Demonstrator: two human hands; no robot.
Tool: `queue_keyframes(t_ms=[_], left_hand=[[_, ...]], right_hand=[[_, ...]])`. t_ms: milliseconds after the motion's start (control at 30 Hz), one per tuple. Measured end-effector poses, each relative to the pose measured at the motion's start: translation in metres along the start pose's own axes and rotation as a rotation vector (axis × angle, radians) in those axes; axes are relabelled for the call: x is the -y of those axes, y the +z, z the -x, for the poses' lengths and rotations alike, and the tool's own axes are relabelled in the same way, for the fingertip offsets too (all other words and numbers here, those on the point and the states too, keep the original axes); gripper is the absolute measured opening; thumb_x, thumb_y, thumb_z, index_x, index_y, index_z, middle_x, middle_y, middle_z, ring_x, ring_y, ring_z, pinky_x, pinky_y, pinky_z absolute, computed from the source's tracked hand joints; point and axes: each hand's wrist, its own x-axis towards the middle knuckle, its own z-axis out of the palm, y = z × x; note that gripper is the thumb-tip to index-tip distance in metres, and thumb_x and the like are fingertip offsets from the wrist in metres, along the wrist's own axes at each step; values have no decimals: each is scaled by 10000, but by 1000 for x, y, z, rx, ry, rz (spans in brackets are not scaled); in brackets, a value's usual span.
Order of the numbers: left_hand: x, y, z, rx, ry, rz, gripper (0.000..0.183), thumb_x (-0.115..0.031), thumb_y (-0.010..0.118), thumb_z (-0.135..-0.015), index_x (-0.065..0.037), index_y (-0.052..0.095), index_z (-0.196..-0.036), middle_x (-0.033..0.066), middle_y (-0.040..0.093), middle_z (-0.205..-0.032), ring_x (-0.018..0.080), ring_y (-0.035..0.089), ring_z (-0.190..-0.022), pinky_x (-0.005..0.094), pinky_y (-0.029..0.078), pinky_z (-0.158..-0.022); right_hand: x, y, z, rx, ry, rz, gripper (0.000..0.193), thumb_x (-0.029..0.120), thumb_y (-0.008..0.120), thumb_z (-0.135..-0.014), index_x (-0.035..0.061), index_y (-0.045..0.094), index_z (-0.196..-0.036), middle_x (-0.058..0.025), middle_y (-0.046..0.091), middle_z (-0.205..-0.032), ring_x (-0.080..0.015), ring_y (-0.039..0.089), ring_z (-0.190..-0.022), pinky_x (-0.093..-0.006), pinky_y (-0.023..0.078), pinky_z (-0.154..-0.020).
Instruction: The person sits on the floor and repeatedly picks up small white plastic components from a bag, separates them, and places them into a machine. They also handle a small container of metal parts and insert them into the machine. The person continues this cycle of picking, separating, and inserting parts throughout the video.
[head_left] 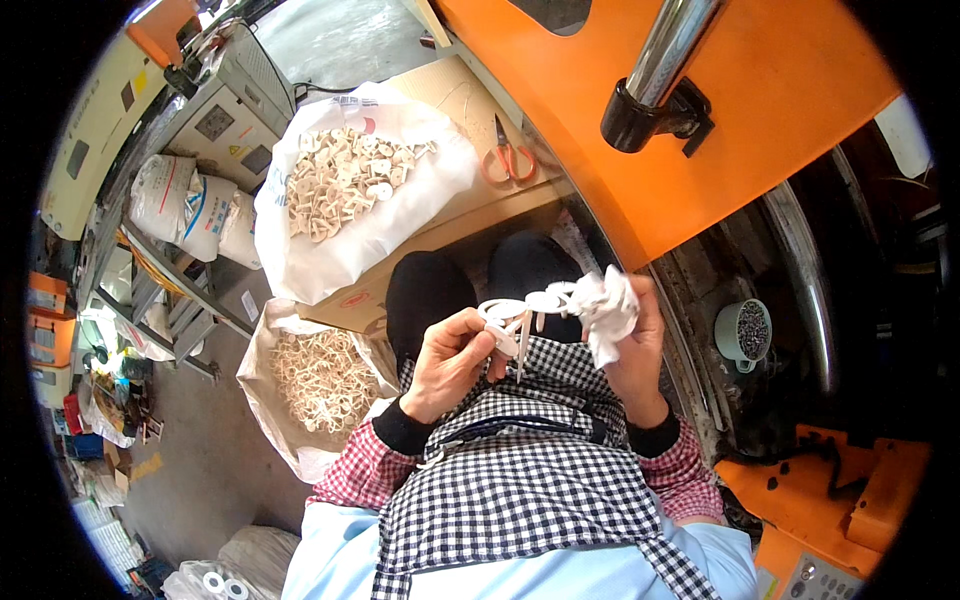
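Observation:
Above my lap, my left hand (452, 362) is closed, its thumb and fingers pinching a white round plastic piece (503, 338) on a thin branching runner (526, 345). My right hand (642, 350) is closed around a bunch of similar white plastic parts (603, 312). A string of small white discs (550, 298) spans the gap between the two hands. Beyond my knees, a white bag (425, 205) holds many loose off-white parts (350, 175) with round heads. To the left, a lower sack (268, 400) is full of thin, tangled off-white runners (325, 380).
Red-handled scissors (508, 164) lie on cardboard (440, 90) beside the white bag. An orange machine panel (760, 110) with a metal bar (675, 55) stands close at right. A pale mug (730, 335) of dark pellets sits lower right. Filled sacks (195, 208) are at left.

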Motion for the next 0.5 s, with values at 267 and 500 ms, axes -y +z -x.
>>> queue_keyframes(t_ms=[267, 500], left_hand=[[5, 6, 6, -45, 163, -302, 203, 71, 471, -878, 16, 573, -1045, 29, 620, -820, 72, 578, -635, 180, 453, -557], [10, 16, 10, -162, 159, -185, 223, 48, 487, -890, 28, 568, -1097, 57, 631, -851, 84, 603, -652, 184, 466, -545]], right_hand=[[25, 42, -2, 285, -325, 694, 251, 32, 693, -742, 38, 655, -990, -131, 601, -892, -219, 630, -773, -296, 510, -627], [8, 44, 4, 139, -327, 643, 198, -25, 705, -726, 15, 673, -917, -103, 637, -809, -166, 633, -710, -249, 494, -576]])
